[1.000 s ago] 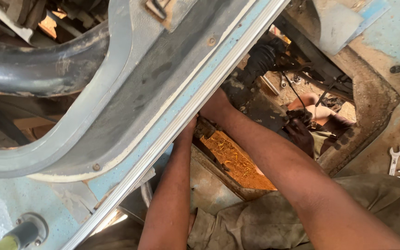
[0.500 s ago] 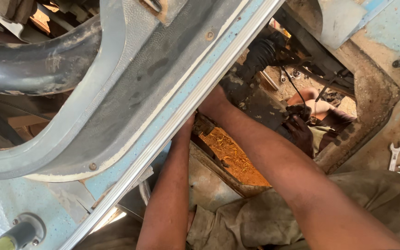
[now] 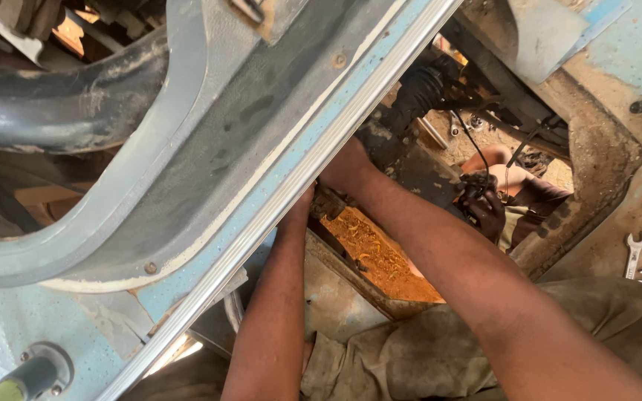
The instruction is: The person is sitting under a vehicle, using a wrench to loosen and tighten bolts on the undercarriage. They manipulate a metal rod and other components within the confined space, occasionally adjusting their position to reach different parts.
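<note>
Both my arms reach forward under a grey vehicle panel with a pale blue and white trim edge [image 3: 291,186]. My left forearm [image 3: 276,297] runs up to that edge, and the hand beyond the wrist is hidden behind it. My right hand [image 3: 345,169] shows only its back and wrist. Its fingers are tucked under the panel against a dark greasy metal part [image 3: 380,145]. What either hand touches there is hidden. A black ribbed rubber boot [image 3: 417,89] lies just past my right hand.
Through the floor opening, another person's dark-gloved hand [image 3: 484,212] holds a small part below. Rusty orange metal [image 3: 373,252] lies between my arms. Two wrenches [image 3: 637,252] rest on the floor plate at right. A thick dark pipe [image 3: 53,104] crosses the upper left.
The view has drifted slightly. My arms stay in the same place under the panel edge.
</note>
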